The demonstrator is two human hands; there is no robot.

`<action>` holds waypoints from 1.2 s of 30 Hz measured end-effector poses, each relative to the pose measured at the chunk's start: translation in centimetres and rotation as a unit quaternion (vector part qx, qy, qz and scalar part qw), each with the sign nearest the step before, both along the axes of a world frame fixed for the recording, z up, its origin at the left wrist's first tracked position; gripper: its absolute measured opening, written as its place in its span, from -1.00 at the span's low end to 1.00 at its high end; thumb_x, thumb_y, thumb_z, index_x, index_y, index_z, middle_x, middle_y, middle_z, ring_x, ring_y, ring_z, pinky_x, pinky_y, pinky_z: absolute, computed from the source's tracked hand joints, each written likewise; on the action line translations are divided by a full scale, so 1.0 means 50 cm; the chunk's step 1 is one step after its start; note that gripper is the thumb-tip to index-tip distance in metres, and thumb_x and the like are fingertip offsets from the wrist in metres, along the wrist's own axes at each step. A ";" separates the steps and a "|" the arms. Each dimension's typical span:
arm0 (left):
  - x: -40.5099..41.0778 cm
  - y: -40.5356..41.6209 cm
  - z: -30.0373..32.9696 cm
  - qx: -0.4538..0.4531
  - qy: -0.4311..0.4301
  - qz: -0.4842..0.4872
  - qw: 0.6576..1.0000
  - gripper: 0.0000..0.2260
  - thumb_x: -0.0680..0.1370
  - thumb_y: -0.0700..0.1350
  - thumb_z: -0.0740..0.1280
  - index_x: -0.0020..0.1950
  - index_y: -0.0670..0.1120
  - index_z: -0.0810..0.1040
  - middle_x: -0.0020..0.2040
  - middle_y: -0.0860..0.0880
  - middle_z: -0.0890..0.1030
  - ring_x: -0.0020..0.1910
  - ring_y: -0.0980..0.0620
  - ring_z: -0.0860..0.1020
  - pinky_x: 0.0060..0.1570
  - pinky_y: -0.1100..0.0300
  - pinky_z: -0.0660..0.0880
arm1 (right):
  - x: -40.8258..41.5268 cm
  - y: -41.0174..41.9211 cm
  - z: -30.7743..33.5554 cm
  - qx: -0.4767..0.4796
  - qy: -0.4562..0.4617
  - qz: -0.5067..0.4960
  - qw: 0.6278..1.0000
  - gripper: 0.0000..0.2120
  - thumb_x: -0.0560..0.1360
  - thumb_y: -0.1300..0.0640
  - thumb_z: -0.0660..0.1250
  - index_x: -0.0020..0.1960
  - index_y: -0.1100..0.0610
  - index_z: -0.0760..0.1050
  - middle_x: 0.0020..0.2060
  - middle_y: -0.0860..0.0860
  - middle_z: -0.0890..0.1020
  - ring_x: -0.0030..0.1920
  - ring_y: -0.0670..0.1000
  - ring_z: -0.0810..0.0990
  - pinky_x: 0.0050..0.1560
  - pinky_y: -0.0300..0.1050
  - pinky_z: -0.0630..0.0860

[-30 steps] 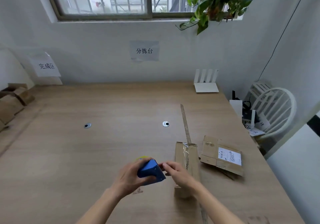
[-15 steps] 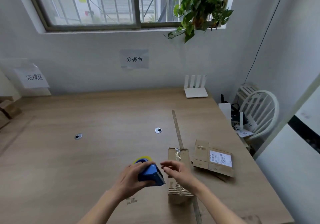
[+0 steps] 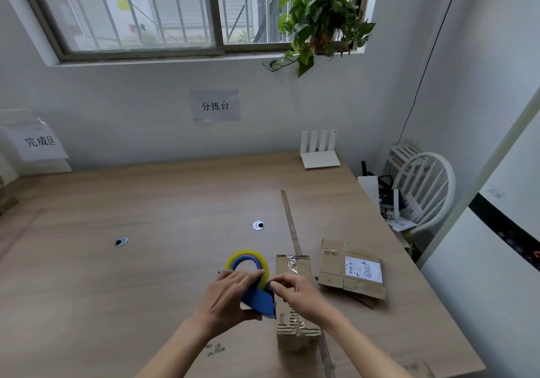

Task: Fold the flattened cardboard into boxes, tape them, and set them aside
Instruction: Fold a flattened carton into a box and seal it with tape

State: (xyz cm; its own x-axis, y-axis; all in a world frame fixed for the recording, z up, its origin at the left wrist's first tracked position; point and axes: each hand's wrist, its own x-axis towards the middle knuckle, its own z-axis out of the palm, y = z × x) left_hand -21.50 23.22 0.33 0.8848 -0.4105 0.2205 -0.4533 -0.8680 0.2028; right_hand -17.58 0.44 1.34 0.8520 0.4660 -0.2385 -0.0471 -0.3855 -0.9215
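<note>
Spreading across most of my view is the wooden table (image 3: 146,290), pushed against a pale wall under a barred window (image 3: 175,12), with a trailing potted plant (image 3: 318,20) on the sill. To the right of the table stands a white spindle-back chair (image 3: 426,190). A white router (image 3: 320,152) with four upright antennas sits at the table's far edge. Near the right edge lies a flattened cardboard piece (image 3: 350,272) bearing a white shipping label. Just left of it, directly in front of me, stands the folded cardboard box (image 3: 293,304), shiny tape wrinkled along its top, lying over a thin seam strip (image 3: 289,222) that runs away across the tabletop. My left hand (image 3: 230,298) wraps around the blue tape dispenser (image 3: 257,295), its yellowish roll rising above my fingers, just beside the box. My right hand (image 3: 295,290) hovers over the box top, thumb and fingertips pinched together at the dispenser's front; I cannot tell whether tape is between them. Two round grommets (image 3: 258,225) dot the table.
</note>
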 end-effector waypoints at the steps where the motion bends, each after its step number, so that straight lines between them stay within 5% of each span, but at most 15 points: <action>1: 0.000 -0.004 0.004 0.013 -0.012 -0.006 1.000 -0.17 0.25 0.35 0.54 0.43 0.10 0.37 0.05 0.21 0.63 -0.01 0.18 0.61 0.12 0.31 0.43 | -0.001 0.000 0.006 -0.002 0.004 0.000 1.000 -0.89 0.61 -0.09 0.32 0.09 -0.17 0.60 -0.07 -0.23 0.68 0.01 -0.31 0.61 -0.10 -0.43 0.50; 11: 0.013 -0.042 0.028 0.106 -0.035 -0.051 0.992 -0.13 0.18 0.36 0.57 0.40 0.08 0.40 -0.01 0.16 0.61 -0.12 0.16 0.58 0.01 0.25 0.54 | 0.013 0.001 0.008 -0.044 -0.007 -0.084 0.995 -0.69 0.36 0.04 0.61 0.00 0.07 0.57 -0.11 0.00 0.71 -0.07 -0.07 0.70 -0.02 -0.13 0.68; 27: 0.039 -0.072 0.043 0.186 -0.018 -0.079 0.979 -0.22 0.19 0.28 0.61 0.33 0.07 0.46 -0.03 0.13 0.61 -0.14 0.14 0.58 -0.02 0.25 0.55 | 0.055 -0.004 0.022 -0.081 0.126 -0.086 0.985 -0.76 0.43 0.14 0.52 0.00 0.13 0.51 -0.02 0.11 0.68 0.01 0.03 0.69 0.03 -0.03 0.69; 32: 0.046 -0.087 0.046 0.193 -0.008 -0.075 0.978 -0.19 0.16 0.29 0.62 0.32 0.07 0.45 -0.07 0.13 0.61 -0.18 0.15 0.57 -0.06 0.26 0.56 | 0.059 -0.003 0.021 -0.136 0.058 -0.096 0.984 -0.80 0.44 0.09 0.53 -0.01 0.16 0.63 -0.09 0.05 0.70 -0.05 -0.02 0.68 -0.09 -0.18 0.64; 36: 0.052 -0.081 0.049 0.198 0.003 -0.060 0.978 -0.19 0.12 0.30 0.63 0.28 0.07 0.48 -0.10 0.13 0.61 -0.22 0.16 0.56 -0.09 0.27 0.55 | 0.070 -0.023 0.024 -0.132 0.066 -0.083 0.986 -0.84 0.44 0.00 0.54 -0.11 0.10 0.74 -0.16 0.01 0.74 -0.06 0.00 0.71 0.01 -0.03 0.69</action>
